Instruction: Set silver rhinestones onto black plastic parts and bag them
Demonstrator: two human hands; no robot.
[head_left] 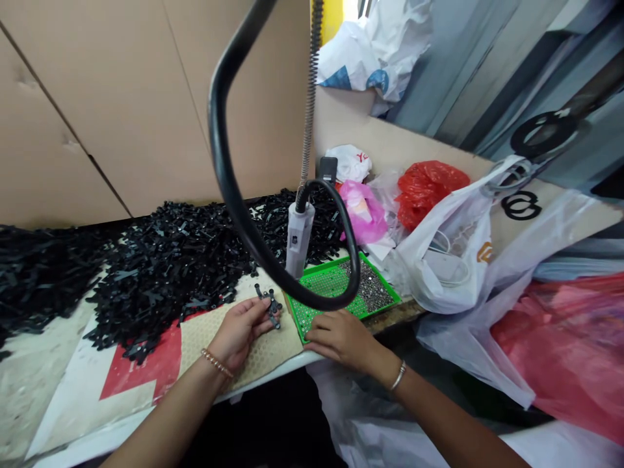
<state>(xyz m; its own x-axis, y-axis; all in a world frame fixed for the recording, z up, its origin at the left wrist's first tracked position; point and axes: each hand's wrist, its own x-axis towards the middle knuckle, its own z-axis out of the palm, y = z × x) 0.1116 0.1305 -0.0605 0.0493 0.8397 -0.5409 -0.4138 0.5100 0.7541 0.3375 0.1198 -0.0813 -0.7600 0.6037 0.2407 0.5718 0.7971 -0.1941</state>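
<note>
Centrally, shown clamped in the fingers of the left hand (238, 328): a small cluster of black parts (272, 301), held above the right side of a tan textured pad (199, 338). With fingers bent and close together, the right hand (344, 341) at the near left corner of a green tray (295, 318); impossible to tell whether gripping anything. Across the tray, small silver pieces spread over much of the dotted grid, with a loose pile (373, 289) massed toward the right end. Judged well short of finished: only a few black parts in hand, against a large heap (166, 253) beyond the pad and another farther left (43, 279); not possible to say whether worked or unworked. Just beyond the tray, a pale tool (298, 240) suspended from a spring. Beneath, on the counter (29, 383), a sheet printed with a red shape (136, 377), no wording legible. Farther outward, partial red lettering, apparently "YE", on a white bag (348, 162); an orange mark on a larger bag (439, 286); blue print on the uppermost bag (375, 52), unreadable; likewise the label on a dark device (328, 169).
</note>
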